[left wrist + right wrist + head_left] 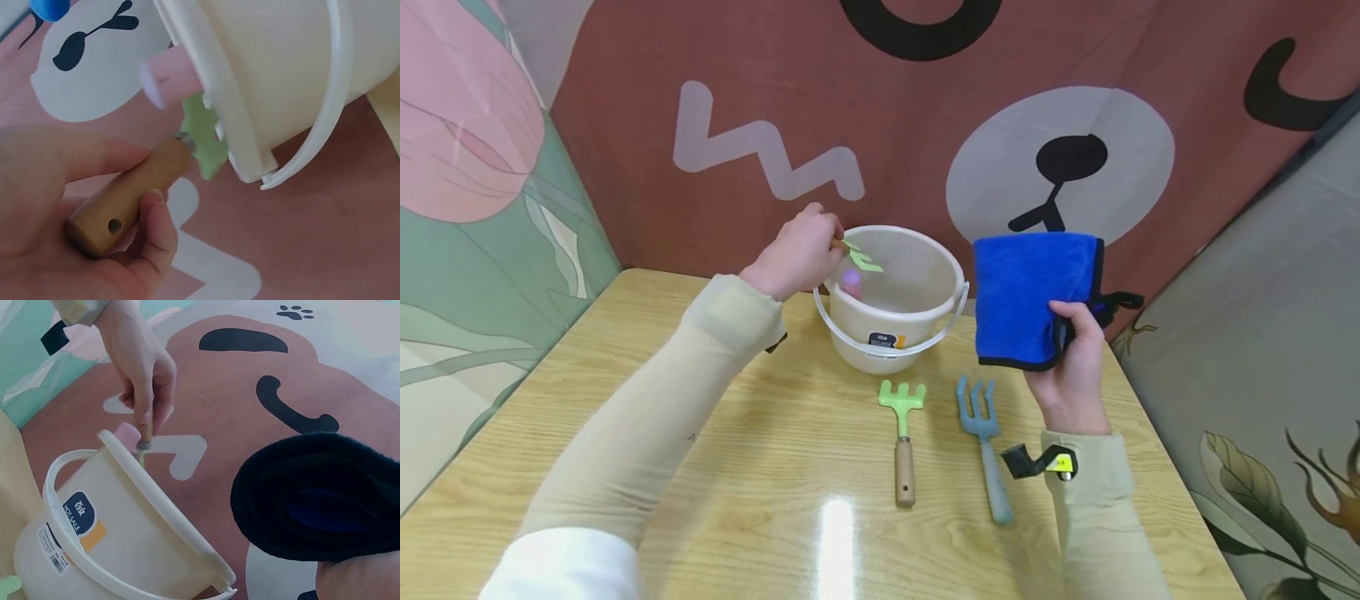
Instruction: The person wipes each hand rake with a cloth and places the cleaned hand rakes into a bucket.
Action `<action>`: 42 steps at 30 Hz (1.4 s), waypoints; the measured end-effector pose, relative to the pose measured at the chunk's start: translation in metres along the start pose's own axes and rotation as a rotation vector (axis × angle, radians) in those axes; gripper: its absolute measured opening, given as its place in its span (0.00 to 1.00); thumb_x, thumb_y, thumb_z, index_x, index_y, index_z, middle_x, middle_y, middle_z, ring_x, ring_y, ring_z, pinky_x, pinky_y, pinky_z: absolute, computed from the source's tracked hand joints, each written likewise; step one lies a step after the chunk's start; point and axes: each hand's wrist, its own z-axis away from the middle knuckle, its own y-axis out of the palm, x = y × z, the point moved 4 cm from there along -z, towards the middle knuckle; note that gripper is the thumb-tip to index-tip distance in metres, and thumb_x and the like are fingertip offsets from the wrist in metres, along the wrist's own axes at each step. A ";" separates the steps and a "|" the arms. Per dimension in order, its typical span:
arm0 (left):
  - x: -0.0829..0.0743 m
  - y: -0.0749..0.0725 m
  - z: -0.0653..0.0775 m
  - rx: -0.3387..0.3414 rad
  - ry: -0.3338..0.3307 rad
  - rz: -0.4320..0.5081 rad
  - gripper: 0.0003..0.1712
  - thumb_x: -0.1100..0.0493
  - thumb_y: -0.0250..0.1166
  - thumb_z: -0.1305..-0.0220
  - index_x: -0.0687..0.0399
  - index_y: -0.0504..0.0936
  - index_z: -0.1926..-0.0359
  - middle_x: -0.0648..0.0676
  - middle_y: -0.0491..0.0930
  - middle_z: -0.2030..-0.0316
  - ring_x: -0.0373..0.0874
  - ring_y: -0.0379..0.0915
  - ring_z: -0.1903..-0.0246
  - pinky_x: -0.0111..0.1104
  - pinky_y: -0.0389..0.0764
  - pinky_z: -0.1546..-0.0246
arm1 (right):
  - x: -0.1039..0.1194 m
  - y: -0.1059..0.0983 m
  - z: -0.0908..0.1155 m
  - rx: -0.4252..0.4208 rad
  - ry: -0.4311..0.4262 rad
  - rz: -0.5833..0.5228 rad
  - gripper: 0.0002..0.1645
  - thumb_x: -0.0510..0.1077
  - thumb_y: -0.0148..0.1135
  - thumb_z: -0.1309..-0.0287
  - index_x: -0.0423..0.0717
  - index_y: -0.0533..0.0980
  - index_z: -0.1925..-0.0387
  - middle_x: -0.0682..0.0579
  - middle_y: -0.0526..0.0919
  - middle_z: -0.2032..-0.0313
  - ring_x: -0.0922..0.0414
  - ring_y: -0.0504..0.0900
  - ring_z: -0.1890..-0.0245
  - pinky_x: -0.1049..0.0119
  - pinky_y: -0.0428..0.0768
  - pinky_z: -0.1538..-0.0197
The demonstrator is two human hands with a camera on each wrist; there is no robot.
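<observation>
My left hand (797, 250) pinches the wooden handle (134, 194) of a small hand rake with a light green head (862, 260). That head is over the mouth of the cream bucket (880, 329), just inside its left rim. A pink stick-like thing with a purple end (172, 76) pokes out at the bucket's rim; the rest of it is hidden inside. To the right of the bucket, my right hand (1078, 367) grips a folded blue towel (1033, 296) with black edging, held up above the table. Its layered folds (312, 494) show in the right wrist view.
On the wooden table (737, 500), in front of the bucket, lie a green rake (905, 471) with a wooden handle and a blue-grey hand fork (992, 475). A printed cloth wall (910, 125) stands close behind the bucket. The bucket's white handle (887, 350) hangs forward.
</observation>
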 end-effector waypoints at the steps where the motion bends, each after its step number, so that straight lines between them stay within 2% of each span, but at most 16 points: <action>1: 0.002 0.002 0.000 0.011 -0.005 0.004 0.19 0.64 0.56 0.32 0.71 0.83 0.47 0.66 0.76 0.50 0.62 0.74 0.49 0.48 0.77 0.43 | 0.000 0.000 0.000 0.000 0.001 -0.008 0.31 0.40 0.52 0.30 0.54 0.55 0.31 0.52 0.68 0.38 0.54 0.77 0.46 0.61 0.82 0.48; 4: 0.007 0.008 0.000 0.035 -0.024 0.016 0.18 0.63 0.58 0.32 0.70 0.83 0.47 0.65 0.76 0.49 0.61 0.74 0.48 0.48 0.77 0.43 | 0.000 -0.001 0.001 0.014 0.003 -0.063 0.28 0.37 0.51 0.30 0.52 0.56 0.33 0.51 0.71 0.41 0.53 0.79 0.49 0.60 0.83 0.50; 8: 0.011 0.015 -0.002 0.055 -0.039 0.034 0.16 0.63 0.61 0.34 0.68 0.84 0.49 0.63 0.81 0.51 0.56 0.76 0.50 0.46 0.78 0.44 | -0.001 -0.001 0.001 0.032 -0.005 -0.114 0.25 0.35 0.50 0.30 0.49 0.59 0.35 0.50 0.75 0.46 0.52 0.82 0.53 0.60 0.85 0.53; 16: 0.011 0.021 -0.004 0.083 -0.041 0.052 0.16 0.66 0.60 0.36 0.69 0.80 0.49 0.64 0.83 0.53 0.56 0.77 0.54 0.46 0.79 0.49 | -0.001 -0.003 0.003 0.019 -0.002 -0.067 0.29 0.37 0.50 0.29 0.52 0.55 0.32 0.51 0.69 0.39 0.53 0.79 0.48 0.60 0.83 0.50; 22: 0.013 0.024 -0.004 0.105 -0.071 0.074 0.16 0.66 0.58 0.33 0.66 0.75 0.46 0.62 0.81 0.55 0.56 0.76 0.57 0.45 0.79 0.54 | -0.002 -0.004 0.003 0.019 0.003 -0.083 0.26 0.37 0.49 0.29 0.51 0.57 0.33 0.51 0.72 0.43 0.53 0.81 0.51 0.61 0.84 0.51; 32: 0.019 0.031 -0.005 0.108 -0.088 0.123 0.21 0.63 0.67 0.37 0.65 0.77 0.44 0.60 0.83 0.56 0.54 0.78 0.57 0.44 0.80 0.53 | -0.004 -0.006 0.003 0.010 0.013 -0.088 0.26 0.37 0.50 0.29 0.51 0.58 0.34 0.50 0.75 0.45 0.53 0.82 0.53 0.61 0.84 0.53; 35: 0.020 0.032 -0.006 0.108 -0.079 0.116 0.20 0.63 0.69 0.38 0.65 0.79 0.47 0.60 0.84 0.56 0.54 0.77 0.56 0.44 0.79 0.52 | -0.004 -0.007 0.004 0.004 0.020 -0.077 0.27 0.38 0.51 0.29 0.52 0.57 0.33 0.51 0.74 0.44 0.53 0.82 0.52 0.61 0.84 0.52; 38: 0.021 0.031 -0.006 0.093 -0.058 0.091 0.14 0.63 0.66 0.38 0.63 0.84 0.51 0.59 0.85 0.56 0.54 0.76 0.55 0.43 0.77 0.51 | -0.005 -0.007 0.004 0.002 0.019 -0.066 0.27 0.39 0.51 0.29 0.52 0.57 0.33 0.51 0.73 0.43 0.53 0.81 0.51 0.61 0.84 0.52; 42: 0.022 0.031 -0.006 0.084 -0.031 0.076 0.14 0.62 0.63 0.37 0.61 0.89 0.52 0.58 0.88 0.55 0.53 0.77 0.53 0.43 0.77 0.49 | -0.005 -0.008 0.004 0.011 0.015 -0.087 0.25 0.38 0.50 0.29 0.51 0.58 0.35 0.50 0.75 0.45 0.53 0.82 0.53 0.61 0.84 0.53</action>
